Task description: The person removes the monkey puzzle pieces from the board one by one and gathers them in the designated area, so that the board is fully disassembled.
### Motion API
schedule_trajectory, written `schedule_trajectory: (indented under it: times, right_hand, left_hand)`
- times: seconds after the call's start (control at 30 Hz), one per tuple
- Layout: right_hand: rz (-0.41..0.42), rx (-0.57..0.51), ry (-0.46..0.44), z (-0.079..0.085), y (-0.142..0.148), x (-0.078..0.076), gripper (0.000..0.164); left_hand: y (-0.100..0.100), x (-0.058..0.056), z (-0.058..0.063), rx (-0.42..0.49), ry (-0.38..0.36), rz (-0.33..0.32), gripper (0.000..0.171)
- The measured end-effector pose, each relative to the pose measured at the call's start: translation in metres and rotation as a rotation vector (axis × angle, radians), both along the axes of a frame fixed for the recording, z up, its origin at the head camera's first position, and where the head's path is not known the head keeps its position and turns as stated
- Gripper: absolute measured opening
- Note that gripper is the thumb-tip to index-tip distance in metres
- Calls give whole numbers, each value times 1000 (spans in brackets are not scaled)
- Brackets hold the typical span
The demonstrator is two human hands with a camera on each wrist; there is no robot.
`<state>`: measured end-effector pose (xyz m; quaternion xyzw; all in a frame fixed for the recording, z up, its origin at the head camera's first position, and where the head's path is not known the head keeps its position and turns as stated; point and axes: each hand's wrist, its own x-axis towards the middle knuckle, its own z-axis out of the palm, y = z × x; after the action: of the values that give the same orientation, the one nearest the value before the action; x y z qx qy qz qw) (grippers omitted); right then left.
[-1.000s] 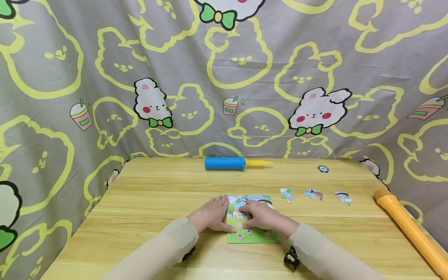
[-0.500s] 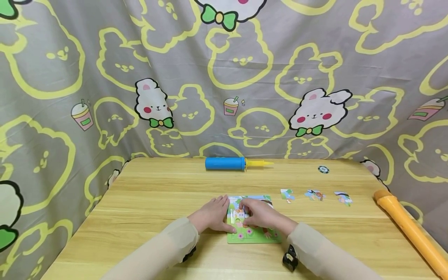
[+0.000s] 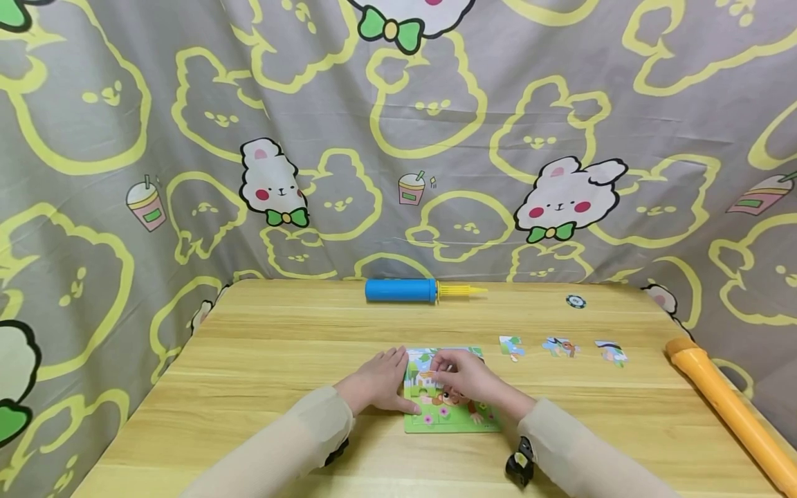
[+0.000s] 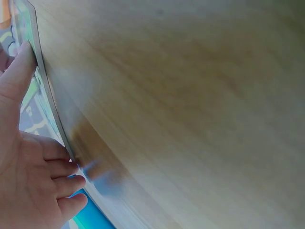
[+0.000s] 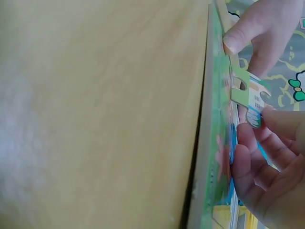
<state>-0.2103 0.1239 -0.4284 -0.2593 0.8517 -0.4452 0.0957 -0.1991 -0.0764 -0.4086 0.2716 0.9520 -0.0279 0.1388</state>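
A picture jigsaw board (image 3: 450, 425) with a green border lies flat on the table. My left hand (image 3: 378, 382) rests along its left edge, thumb on the face and the other fingers extended beside the rim. My right hand (image 3: 468, 377) is over the board's middle and pinches a jigsaw piece (image 5: 256, 98) between thumb and fingers. This piece shows part of a house and stands tilted up from the board in the right wrist view. A printed monkey face (image 3: 451, 396) shows below the right hand. Parts of the picture are hidden by that hand.
Three loose jigsaw pieces lie right of the board: a left one (image 3: 511, 347), a middle one (image 3: 560, 346) and a right one (image 3: 610, 351). Behind are a blue hand pump (image 3: 400, 290) and a round chip (image 3: 575, 301). An orange tube (image 3: 728, 408) lies along the right side.
My right hand has lifted the house piece from the board's face, tilting it up and drawing it slightly away. The monkey face has come into view. My left hand has stayed put.
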Motion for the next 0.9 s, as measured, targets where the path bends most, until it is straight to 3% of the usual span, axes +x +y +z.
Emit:
schedule_trajectory:
  times: [0.27,0.67,0.9]
  right_hand:
    - [-63,-95,-111,8,16,-1,9]
    - [-193,-83,-105,16,90,1,12]
    - [-170,-18,-84,10,126,6,14]
  left_hand:
    - [0,0,1,-10,-1,-1,102]
    - [0,1,1,-14,-2,-2,102]
    - [0,0,0,-13,-1,-3,102]
